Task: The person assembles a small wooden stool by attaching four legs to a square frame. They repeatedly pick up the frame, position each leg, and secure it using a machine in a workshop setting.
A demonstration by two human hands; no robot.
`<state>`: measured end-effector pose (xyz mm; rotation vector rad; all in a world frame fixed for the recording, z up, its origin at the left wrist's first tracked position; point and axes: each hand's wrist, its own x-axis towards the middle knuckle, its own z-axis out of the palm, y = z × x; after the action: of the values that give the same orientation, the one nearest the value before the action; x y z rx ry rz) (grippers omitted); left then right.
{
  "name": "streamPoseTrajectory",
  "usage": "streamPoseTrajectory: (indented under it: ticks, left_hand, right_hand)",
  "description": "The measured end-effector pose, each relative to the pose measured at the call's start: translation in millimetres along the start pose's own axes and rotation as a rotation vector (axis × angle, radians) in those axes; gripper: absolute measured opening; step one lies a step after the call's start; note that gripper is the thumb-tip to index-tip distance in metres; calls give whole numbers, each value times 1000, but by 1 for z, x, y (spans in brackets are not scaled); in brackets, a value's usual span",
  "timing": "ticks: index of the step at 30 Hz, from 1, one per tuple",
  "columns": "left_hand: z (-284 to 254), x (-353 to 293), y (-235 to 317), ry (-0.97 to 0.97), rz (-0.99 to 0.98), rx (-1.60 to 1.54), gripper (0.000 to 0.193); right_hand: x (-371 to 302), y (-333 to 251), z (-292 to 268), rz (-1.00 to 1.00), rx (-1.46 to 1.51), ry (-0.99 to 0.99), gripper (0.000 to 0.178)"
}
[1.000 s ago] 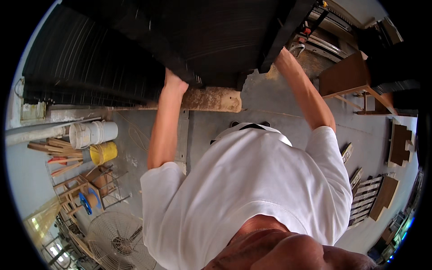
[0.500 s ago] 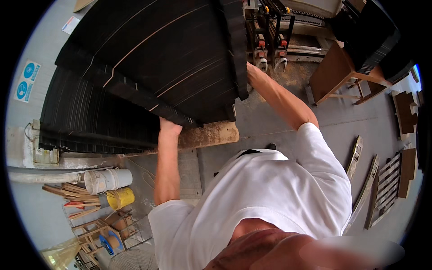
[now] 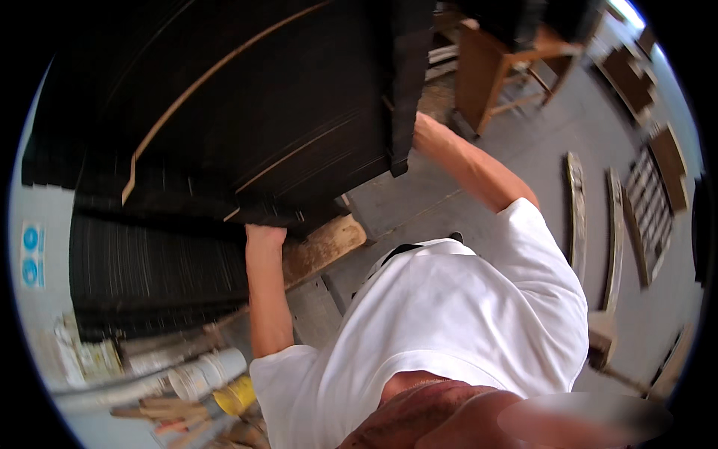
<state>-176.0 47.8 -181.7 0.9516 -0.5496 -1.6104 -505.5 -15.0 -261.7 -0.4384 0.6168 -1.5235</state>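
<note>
A thick stack of black boards with a few pale edges fills the top of the view, held between my two hands. At its near left corner, my left hand grips from below, with the fingers out of sight under the boards. My right hand holds the right side, its fingers hidden behind the stack. Below and to the left stands another pile of black boards. A worn wooden slab shows just beyond my left wrist.
White buckets, a yellow bucket and wood strips lie at the lower left. A brown wooden stand bears black stacks at the upper right. Wooden rails and a slatted pallet lie on the grey floor.
The held stack has come nearer and shifted against the pile at left, with more of that pile's front showing. The surroundings have swung round in view as I turn.
</note>
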Motion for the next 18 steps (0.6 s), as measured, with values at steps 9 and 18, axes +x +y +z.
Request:
streamPoseTrajectory:
  ticks: [9,18]
  left_hand:
    - [101,23,-155,-219,-301,54,56]
    - [243,53,-355,-592,-431,217,55]
  right_hand:
    - [-123,-100,-154,-235,85,280,72]
    - [-200,-237,-295,-396,74,476,71]
